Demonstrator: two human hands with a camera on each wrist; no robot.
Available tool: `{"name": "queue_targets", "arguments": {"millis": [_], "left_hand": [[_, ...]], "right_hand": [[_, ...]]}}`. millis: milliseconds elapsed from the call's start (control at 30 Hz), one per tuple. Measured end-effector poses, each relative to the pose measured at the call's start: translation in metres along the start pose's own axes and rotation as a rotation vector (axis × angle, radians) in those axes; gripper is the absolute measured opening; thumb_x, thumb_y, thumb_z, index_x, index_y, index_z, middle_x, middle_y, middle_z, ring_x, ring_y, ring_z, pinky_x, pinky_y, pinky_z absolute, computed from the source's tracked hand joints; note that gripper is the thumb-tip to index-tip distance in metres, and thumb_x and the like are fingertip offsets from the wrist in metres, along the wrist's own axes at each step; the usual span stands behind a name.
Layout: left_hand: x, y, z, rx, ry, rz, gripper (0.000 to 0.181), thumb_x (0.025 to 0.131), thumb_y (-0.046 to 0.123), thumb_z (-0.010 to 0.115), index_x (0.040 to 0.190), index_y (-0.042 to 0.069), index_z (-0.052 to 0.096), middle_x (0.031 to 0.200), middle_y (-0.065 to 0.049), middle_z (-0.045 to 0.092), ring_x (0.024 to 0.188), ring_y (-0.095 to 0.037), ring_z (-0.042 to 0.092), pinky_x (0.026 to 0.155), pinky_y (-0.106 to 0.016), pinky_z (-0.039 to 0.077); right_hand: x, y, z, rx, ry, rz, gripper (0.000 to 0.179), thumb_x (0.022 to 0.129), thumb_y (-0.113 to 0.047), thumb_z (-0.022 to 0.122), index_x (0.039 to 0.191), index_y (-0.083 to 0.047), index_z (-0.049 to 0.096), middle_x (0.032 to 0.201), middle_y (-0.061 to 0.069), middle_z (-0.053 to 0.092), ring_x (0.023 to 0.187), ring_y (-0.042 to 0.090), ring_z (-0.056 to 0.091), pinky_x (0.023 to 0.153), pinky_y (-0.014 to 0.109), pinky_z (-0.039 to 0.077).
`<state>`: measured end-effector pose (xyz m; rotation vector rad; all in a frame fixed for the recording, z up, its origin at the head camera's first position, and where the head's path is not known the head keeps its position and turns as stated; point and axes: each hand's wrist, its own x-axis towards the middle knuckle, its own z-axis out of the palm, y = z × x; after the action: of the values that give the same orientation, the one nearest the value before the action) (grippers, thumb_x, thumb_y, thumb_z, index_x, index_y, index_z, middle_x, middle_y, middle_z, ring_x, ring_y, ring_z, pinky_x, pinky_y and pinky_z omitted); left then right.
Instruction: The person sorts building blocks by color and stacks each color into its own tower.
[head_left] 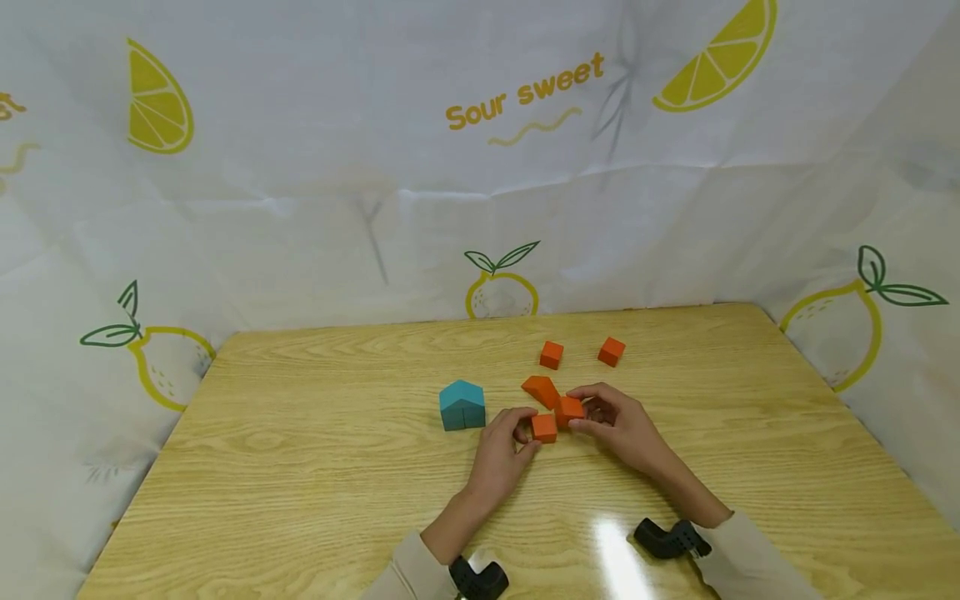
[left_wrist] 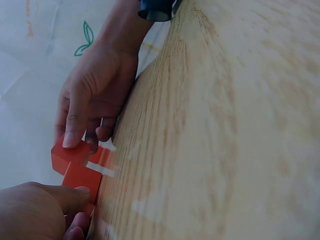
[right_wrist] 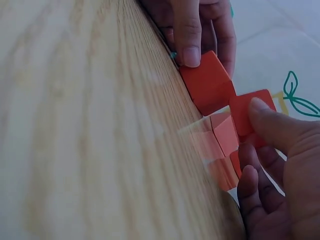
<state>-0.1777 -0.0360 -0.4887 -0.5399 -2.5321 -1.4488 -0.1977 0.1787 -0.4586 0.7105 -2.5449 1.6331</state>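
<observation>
My left hand (head_left: 497, 458) pinches an orange cube (head_left: 543, 429) between thumb and fingers, with the cube down at the tabletop. Close beside it, my right hand (head_left: 624, 429) grips a second orange cube (head_left: 571, 409) by its sides. In the right wrist view this second cube (right_wrist: 244, 115) is raised above the wood, and its edge comes right up to a corner of the left hand's cube (right_wrist: 207, 85). Just behind the two cubes lies an orange wedge-like block (head_left: 540, 389) with sloping sides.
Two more orange cubes, one (head_left: 551, 355) and another (head_left: 611, 352), sit farther back on the wooden table (head_left: 315, 483). Left of the hands stands a blue house-shaped block group (head_left: 462, 407) with a seam down its front. A lemon-print cloth (head_left: 337, 250) hangs behind the table.
</observation>
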Motion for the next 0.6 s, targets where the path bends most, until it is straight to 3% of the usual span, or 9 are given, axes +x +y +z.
{"name": "queue_targets", "arguments": {"millis": [200, 367, 600], "left_hand": [[0.000, 0.001, -0.001, 0.007, 0.003, 0.005, 0.036, 0.081, -0.001, 0.074, 0.116, 0.003, 0.063, 0.083, -0.002, 0.056, 0.066, -0.011, 0.047, 0.056, -0.019, 0.039], [-0.001, 0.003, -0.002, 0.016, 0.005, 0.003, 0.036, 0.081, -0.001, 0.074, 0.115, 0.004, 0.063, 0.082, -0.002, 0.055, 0.066, -0.008, 0.044, 0.057, -0.019, 0.039], [0.000, 0.003, -0.002, 0.017, 0.002, 0.002, 0.036, 0.081, -0.001, 0.074, 0.115, 0.004, 0.063, 0.081, -0.001, 0.054, 0.066, -0.007, 0.043, 0.057, -0.019, 0.038]], "right_hand": [[0.001, 0.023, 0.000, 0.015, -0.047, -0.008, 0.034, 0.086, -0.008, 0.072, 0.119, -0.009, 0.062, 0.100, 0.009, 0.061, 0.081, 0.019, 0.058, 0.066, 0.028, 0.049], [0.001, 0.025, 0.000, 0.034, -0.066, 0.016, 0.034, 0.084, -0.017, 0.075, 0.116, -0.016, 0.064, 0.100, 0.004, 0.061, 0.080, 0.019, 0.057, 0.065, 0.028, 0.048], [0.001, 0.025, 0.000, -0.008, -0.079, 0.007, 0.035, 0.082, -0.016, 0.077, 0.115, -0.017, 0.064, 0.097, 0.002, 0.061, 0.077, 0.018, 0.057, 0.063, 0.027, 0.048]]}}
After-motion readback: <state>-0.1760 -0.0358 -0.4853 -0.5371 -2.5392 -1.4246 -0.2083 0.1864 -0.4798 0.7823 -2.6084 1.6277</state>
